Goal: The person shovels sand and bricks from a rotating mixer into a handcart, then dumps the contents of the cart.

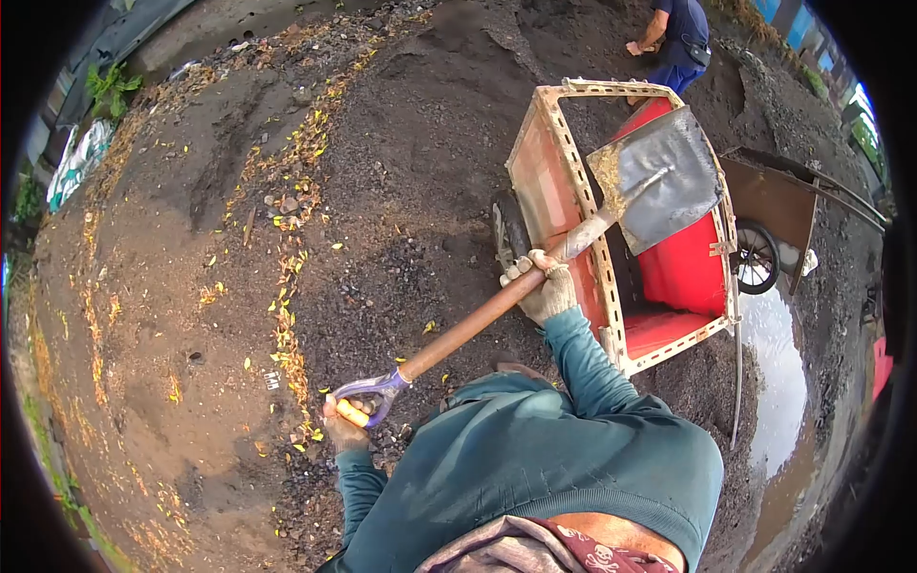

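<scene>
A long shovel slants across the view, its brown wooden shaft [482, 320] running from lower left to upper right. My left hand [348, 423], in a glove, is closed round the purple and yellow D-shaped handle [385, 390]. Farther up, my gloved right hand [547, 289] wraps the shaft near the cart's side. The wide grey metal blade [673, 181] hangs over the open top of a cart with a slotted metal frame [604, 277] and red inner walls [683, 272]. No load shows on the visible blade face, which has brown dirt at its shaft end.
A second, brown cart [776, 215] with a spoked wheel [757, 258] stands right of the first. Beyond it lies a puddle [772, 353]. A person in dark blue [683, 38] bends behind the carts. Yellow leaves [291, 334] and dark gravel cover the ground; a white-green sack [81, 162] lies far left.
</scene>
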A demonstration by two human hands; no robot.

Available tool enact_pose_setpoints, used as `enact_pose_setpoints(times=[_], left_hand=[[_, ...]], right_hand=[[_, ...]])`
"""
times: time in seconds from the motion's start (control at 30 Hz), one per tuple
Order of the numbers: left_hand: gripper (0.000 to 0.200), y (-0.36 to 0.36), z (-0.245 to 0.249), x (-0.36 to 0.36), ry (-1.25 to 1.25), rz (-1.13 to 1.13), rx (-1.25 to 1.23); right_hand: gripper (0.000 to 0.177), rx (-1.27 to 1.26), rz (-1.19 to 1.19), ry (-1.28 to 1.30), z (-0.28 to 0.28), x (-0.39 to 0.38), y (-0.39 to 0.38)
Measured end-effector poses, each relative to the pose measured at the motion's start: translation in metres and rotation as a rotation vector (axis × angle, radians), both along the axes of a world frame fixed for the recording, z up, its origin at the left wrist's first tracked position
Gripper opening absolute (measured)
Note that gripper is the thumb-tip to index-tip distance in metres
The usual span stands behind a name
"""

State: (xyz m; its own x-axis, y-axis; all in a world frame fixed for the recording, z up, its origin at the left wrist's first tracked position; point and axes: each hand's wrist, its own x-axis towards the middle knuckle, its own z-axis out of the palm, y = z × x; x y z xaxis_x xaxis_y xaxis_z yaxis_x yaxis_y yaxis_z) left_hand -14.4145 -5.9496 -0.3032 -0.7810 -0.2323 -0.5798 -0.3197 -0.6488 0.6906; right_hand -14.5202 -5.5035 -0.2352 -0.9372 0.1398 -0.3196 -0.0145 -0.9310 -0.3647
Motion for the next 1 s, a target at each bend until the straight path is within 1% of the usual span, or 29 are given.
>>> enact_pose_setpoints(times=[0.03, 0.13, 0.17, 0.2, 0.23, 0.3, 0.33, 0.37, 0.43, 0.53, 0.57, 0.6, 0.67, 0.7, 0.8, 0.87, 0.9, 0.93, 0.97, 1.0], left_hand=[[0.043, -0.007, -0.015, -0.004, 0.042, -0.046, 0.042], [0.042, -0.007, -0.028, -0.035, -0.033, -0.062, -0.022], [0.041, 0.003, -0.023, -0.05, -0.075, -0.009, -0.026], [0.039, 0.004, -0.032, -0.065, -0.117, -0.013, -0.025], [0.038, 0.008, -0.041, -0.084, -0.13, 0.002, -0.01], [0.037, 0.019, -0.056, -0.126, -0.151, 0.033, 0.02], [0.038, 0.023, -0.062, -0.149, -0.115, -0.032, 0.043], [0.039, 0.029, -0.063, -0.171, -0.076, -0.094, 0.063], [0.044, 0.043, -0.067, -0.212, 0.01, -0.209, 0.086], [0.048, 0.076, -0.063, -0.288, -0.003, -0.173, -0.072], [0.048, 0.06, -0.102, -0.323, 0.004, -0.219, -0.012], [0.048, 0.071, -0.103, -0.356, -0.015, -0.197, -0.015], [0.048, 0.084, -0.103, -0.403, -0.087, -0.16, -0.032], [0.046, 0.091, -0.102, -0.427, -0.092, -0.217, -0.068], [0.044, 0.113, -0.103, -0.491, -0.036, -0.243, -0.078], [0.044, 0.125, -0.105, -0.52, -0.065, -0.251, -0.024], [0.045, 0.133, -0.108, -0.536, -0.07, -0.245, -0.016], [0.046, 0.14, -0.111, -0.552, -0.076, -0.238, -0.009], [0.049, 0.157, -0.121, -0.581, -0.107, -0.21, 0.076], [0.05, 0.164, -0.127, -0.596, -0.113, -0.246, 0.074]], right_hand=[[0.016, 0.014, 0.009, 0.016, 0.005, 0.003, -0.006], [0.018, 0.114, -0.012, 0.06, 0.029, -0.002, -0.019], [0.019, 0.149, -0.034, 0.057, 0.036, -0.004, -0.019], [0.02, 0.186, -0.058, 0.056, 0.037, -0.008, -0.017], [0.021, 0.129, -0.106, 0.067, 0.028, -0.016, -0.013], [0.021, 0.14, -0.142, 0.077, 0.033, -0.036, -0.006], [0.021, 0.145, -0.158, 0.088, 0.033, -0.05, -0.002], [0.02, 0.161, -0.223, -0.026, 0.029, -0.063, 0.005], [0.02, 0.17, -0.227, 0.052, 0.019, -0.085, 0.018], [0.019, 0.147, -0.225, 0.115, 0.014, -0.134, 0.029], [0.019, 0.161, -0.225, 0.148, 0.011, -0.162, 0.029], [0.019, 0.178, -0.227, 0.179, 0.01, -0.184, 0.035], [0.021, 0.13, -0.255, 0.128, 0.001, -0.219, 0.043], [0.021, 0.133, -0.256, 0.11, 0.003, -0.24, 0.049], [0.025, 0.155, -0.29, 0.041, 0.008, -0.281, 0.064], [0.026, 0.216, -0.337, -0.019, 0.014, -0.305, 0.076], [0.027, 0.245, -0.322, 0.099, 0.003, -0.319, 0.085], [0.027, 0.274, -0.34, 0.102, 0.0, -0.329, 0.092], [0.026, 0.304, -0.366, 0.095, 0.008, -0.352, 0.1], [0.026, 0.335, -0.378, 0.1, 0.013, -0.366, 0.104]])
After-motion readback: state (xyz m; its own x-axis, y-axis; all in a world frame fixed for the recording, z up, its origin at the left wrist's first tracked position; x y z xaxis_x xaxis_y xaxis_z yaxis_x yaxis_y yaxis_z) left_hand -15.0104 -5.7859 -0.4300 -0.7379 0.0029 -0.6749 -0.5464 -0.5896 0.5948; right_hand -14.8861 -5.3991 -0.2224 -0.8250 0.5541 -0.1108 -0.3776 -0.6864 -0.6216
